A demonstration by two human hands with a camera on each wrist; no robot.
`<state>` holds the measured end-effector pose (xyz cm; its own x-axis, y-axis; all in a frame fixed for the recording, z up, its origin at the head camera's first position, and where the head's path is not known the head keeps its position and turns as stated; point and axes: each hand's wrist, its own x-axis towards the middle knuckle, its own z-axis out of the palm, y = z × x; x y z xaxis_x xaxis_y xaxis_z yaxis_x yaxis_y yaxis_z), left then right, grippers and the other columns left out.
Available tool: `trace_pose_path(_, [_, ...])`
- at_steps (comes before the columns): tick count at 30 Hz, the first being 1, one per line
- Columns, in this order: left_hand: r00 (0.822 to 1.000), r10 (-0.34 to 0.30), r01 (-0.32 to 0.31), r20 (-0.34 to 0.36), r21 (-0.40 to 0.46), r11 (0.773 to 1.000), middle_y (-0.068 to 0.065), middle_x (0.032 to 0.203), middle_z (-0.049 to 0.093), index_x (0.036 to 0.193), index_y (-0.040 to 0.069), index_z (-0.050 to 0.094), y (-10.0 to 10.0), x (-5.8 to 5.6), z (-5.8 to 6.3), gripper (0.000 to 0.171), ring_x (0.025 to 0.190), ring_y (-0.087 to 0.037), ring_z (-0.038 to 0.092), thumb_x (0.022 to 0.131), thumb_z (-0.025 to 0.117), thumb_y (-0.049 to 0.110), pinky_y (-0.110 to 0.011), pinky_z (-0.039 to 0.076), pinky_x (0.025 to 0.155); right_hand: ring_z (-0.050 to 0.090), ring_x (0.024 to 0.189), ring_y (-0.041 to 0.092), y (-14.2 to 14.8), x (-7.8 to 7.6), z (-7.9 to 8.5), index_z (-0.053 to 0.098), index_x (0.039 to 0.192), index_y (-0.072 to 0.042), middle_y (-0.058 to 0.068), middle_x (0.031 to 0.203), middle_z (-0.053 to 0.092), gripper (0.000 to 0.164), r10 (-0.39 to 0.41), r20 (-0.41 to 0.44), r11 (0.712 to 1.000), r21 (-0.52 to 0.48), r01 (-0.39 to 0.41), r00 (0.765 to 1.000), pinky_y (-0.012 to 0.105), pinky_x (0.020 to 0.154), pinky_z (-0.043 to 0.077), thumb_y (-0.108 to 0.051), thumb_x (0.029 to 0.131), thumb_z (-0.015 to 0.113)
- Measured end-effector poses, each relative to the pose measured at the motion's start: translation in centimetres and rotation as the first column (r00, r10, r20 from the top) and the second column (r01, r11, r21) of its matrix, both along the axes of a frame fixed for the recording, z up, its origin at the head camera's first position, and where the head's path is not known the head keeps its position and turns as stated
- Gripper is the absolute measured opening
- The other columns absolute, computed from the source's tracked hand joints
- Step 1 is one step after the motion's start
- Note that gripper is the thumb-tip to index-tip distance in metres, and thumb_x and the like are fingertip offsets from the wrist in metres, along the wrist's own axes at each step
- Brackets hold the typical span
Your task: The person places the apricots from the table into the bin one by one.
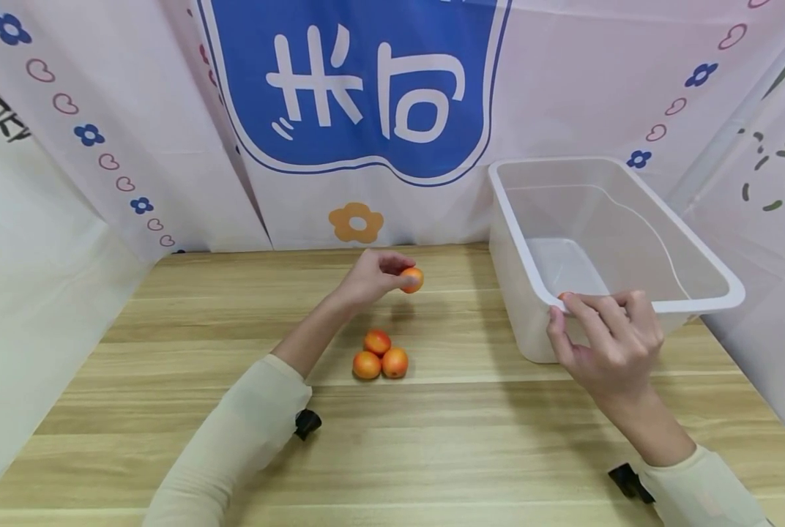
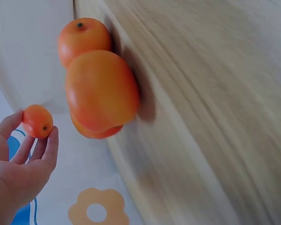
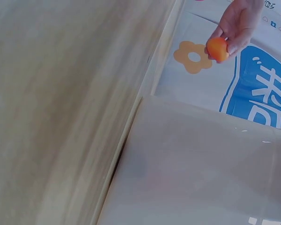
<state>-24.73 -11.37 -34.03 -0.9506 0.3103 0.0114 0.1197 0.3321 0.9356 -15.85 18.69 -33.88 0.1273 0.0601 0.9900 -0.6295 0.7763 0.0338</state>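
My left hand (image 1: 376, 278) pinches a small orange-red fruit (image 1: 412, 279) between thumb and fingertips, above the wooden table. In the left wrist view, that fruit (image 2: 37, 121) shows a small dark stem spot. Three like fruits (image 1: 395, 362) sit clustered on the table below this hand; they loom large in the left wrist view (image 2: 102, 91). My right hand (image 1: 613, 340) grips the near rim of a white plastic bin (image 1: 518, 252), thumb outside and fingers over the edge. A sliver of orange (image 1: 564, 296) shows at its index fingertip, mostly hidden. The right wrist view shows the bin's wall (image 3: 201, 164).
The wooden table (image 1: 234, 307) meets a white printed cloth (image 1: 432, 208) hanging behind it, with a blue panel and an orange flower. The bin stands at the table's back right, its tall walls rising from the surface. Black wrist mounts (image 1: 307, 423) sit at both sleeves.
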Motion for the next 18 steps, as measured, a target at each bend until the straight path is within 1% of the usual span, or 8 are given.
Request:
trace_pose_path(9, [1.0,0.025,-0.024,-0.019,0.072,0.997,-0.013,0.108,0.074,0.119,-0.004,0.072,1.3,-0.3,0.6,0.028,0.094,-0.02,0.065,0.095,0.077,0.009,-0.029,0.055,0.09,0.039,0.055,0.044,-0.1,0.0,0.0,0.071,0.069,0.002,0.014,0.064,0.063,0.036,0.0,-0.002,1.0,-0.001,0.0,1.0,0.05,0.048,0.029,-0.025,0.092,0.067])
trace_pose_path(15, [0.999,0.043,-0.044,0.011,0.112,0.993,-0.01,0.107,0.074,0.118,-0.001,0.073,2.2,-0.5,1.1,0.029,0.096,-0.019,0.064,0.093,0.079,0.011,-0.029,0.054,0.091,0.039,0.054,0.044,-0.1,0.0,0.0,0.071,0.069,0.002,0.014,0.064,0.063,0.035,-0.003,-0.004,1.0,-0.003,0.003,1.0,0.05,0.048,0.028,-0.024,0.092,0.067])
trace_pose_path(18, [0.999,0.038,-0.041,0.027,0.127,0.991,-0.01,0.108,0.074,0.119,0.0,0.073,2.7,-0.5,1.5,0.03,0.097,-0.02,0.064,0.094,0.079,0.013,-0.03,0.053,0.092,0.039,0.054,0.044,-0.1,0.0,0.0,0.071,0.069,0.002,0.015,0.064,0.063,0.033,-0.004,-0.004,1.0,-0.004,0.004,1.0,0.05,0.048,0.028,-0.023,0.091,0.068])
